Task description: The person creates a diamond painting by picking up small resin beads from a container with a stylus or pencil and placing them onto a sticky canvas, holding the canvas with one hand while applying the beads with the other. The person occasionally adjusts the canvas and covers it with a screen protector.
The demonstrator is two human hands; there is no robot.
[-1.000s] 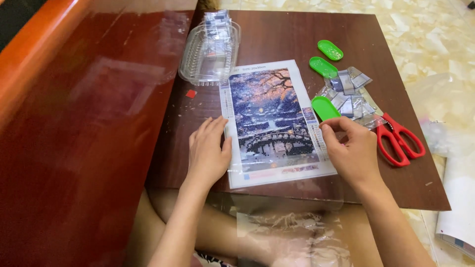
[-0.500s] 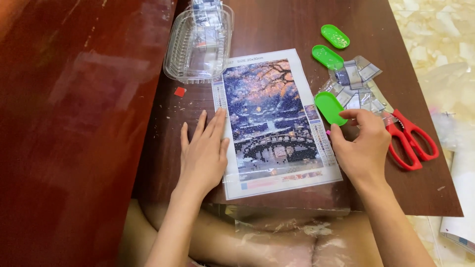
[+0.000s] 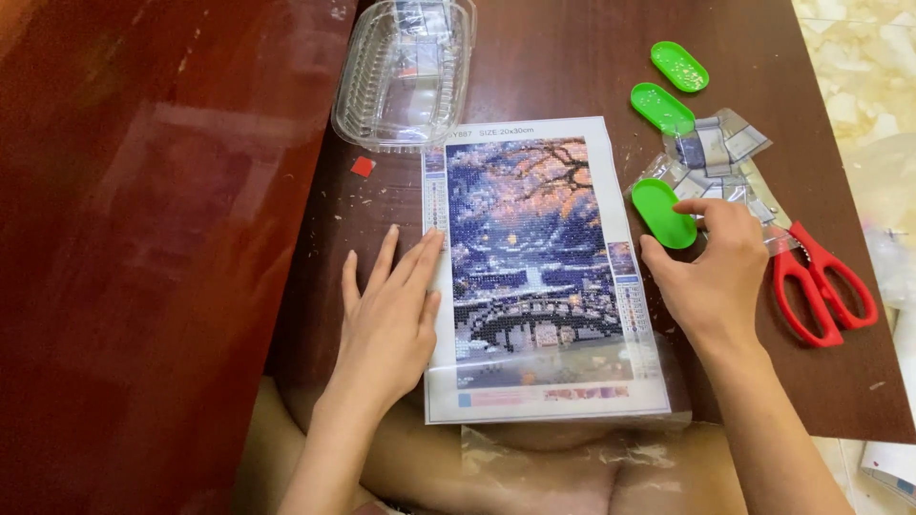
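Note:
A diamond-painting canvas showing a night scene with a blossoming branch lies on the dark wooden table, its near end hanging over the table's front edge. My left hand lies flat, fingers spread, on the canvas's left border. My right hand rests just right of the canvas, thumb and fingers around the near green oval tray. Whether it grips the tray I cannot tell.
Two more green oval trays lie at the back right beside several small clear packets. Red-handled scissors lie right of my right hand. A clear plastic container stands behind the canvas. A small red square lies left of it.
The canvas has slid toward me, now overhanging the front edge. My left hand stretched out flat along its border. My right hand moved right from the canvas edge to the near green tray.

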